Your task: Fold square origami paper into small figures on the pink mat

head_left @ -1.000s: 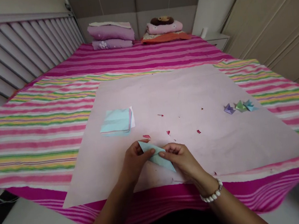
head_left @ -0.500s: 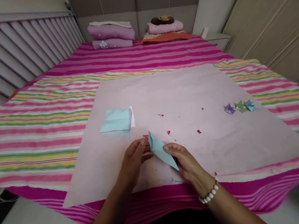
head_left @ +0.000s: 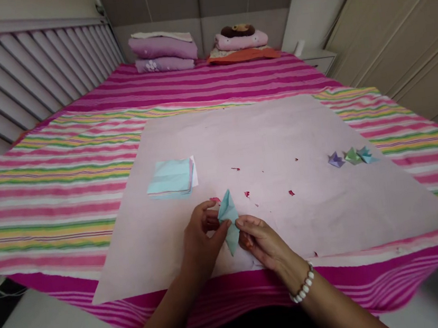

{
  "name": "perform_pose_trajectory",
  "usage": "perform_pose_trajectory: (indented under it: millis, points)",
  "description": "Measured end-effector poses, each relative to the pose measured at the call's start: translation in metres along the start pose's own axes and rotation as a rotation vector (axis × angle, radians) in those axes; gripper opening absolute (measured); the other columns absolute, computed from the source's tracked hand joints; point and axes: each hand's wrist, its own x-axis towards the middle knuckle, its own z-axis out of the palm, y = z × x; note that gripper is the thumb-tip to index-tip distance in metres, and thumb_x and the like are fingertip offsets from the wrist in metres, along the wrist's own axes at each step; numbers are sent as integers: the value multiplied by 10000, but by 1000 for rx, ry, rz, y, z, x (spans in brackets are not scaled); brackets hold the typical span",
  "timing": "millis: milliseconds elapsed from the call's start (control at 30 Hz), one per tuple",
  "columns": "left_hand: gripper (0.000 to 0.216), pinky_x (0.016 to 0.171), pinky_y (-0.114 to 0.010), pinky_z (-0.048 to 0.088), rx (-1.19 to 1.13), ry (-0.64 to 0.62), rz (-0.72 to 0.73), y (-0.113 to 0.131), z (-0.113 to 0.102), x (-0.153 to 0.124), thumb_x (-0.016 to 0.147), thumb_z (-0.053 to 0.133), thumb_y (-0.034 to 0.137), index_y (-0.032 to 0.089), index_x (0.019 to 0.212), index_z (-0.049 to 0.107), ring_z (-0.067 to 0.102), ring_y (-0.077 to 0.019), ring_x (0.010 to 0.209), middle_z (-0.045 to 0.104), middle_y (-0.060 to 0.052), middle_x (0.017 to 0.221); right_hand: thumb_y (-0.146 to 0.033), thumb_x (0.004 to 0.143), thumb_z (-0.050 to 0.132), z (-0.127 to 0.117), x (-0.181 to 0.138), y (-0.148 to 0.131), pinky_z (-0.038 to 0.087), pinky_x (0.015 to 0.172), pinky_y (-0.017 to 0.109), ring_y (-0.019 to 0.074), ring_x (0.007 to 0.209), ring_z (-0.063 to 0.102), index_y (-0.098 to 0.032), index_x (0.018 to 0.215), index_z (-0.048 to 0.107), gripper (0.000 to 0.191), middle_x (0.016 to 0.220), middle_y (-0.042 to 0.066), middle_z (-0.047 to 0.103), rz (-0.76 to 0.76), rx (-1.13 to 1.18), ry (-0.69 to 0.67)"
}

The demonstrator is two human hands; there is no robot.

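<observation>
A light blue folded paper piece [head_left: 229, 220], long and pointed, stands nearly upright between both hands. My left hand [head_left: 201, 235] pinches its left side with thumb and fingers. My right hand [head_left: 261, 240], with a white bead bracelet at the wrist, pinches its right side. Both hands hover just above a large pale pink sheet [head_left: 328, 209] spread over the striped bedcover [head_left: 46, 190], near its front edge.
A stack of light blue square papers [head_left: 172, 178] lies to the left on the sheet. Three small folded paper shapes [head_left: 350, 157] sit at the right edge. Tiny red scraps [head_left: 290, 193] dot the middle. Folded bedding and pillows [head_left: 163, 51] rest at the headboard; a wardrobe stands on the right.
The blue paper piece has turned from lying slanted across the hands to standing almost upright. My left hand has closed back onto it, and both hands have drawn together.
</observation>
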Motion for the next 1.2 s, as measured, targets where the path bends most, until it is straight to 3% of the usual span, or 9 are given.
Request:
perform_pose_trajectory:
  millis: [267,433,633,1033,1200]
  points:
    - [369,668,-287,509,171,-53,139,10,-4,-4,696,741,261,222,1023,573,611,-145,737,629,-11,880,-324,643,817,-3,-1,-2,262,395,183,40,340,353,-136,697,656,253,373,-68,475,-4,8,-71]
    - [451,667,-282,504,173,-104,155,8,-8,-3,687,758,275,236,1087,553,600,-141,751,616,-19,946,-317,621,831,-4,-1,-2,260,387,170,36,337,362,-144,612,615,276,373,-80,443,9,52,-87]
    - [369,652,-268,487,207,-159,255,10,-12,-3,707,740,246,243,1031,563,604,-127,764,581,-27,1044,-328,631,816,-2,-3,-4,256,385,170,37,346,374,-155,540,538,341,383,-68,456,12,59,-112]
    - [299,615,-258,471,268,-274,338,15,-18,1,724,734,270,239,999,621,587,-129,739,574,-30,962,-305,630,809,-4,-2,-2,254,382,179,43,342,375,-158,547,558,303,377,-67,458,30,89,-100]
    - [242,613,-273,460,278,-309,258,13,-21,1,757,702,310,229,971,623,575,-124,646,615,-7,819,-321,644,799,-4,-2,-2,255,389,191,48,357,361,-166,542,546,313,392,-66,453,31,58,-98]
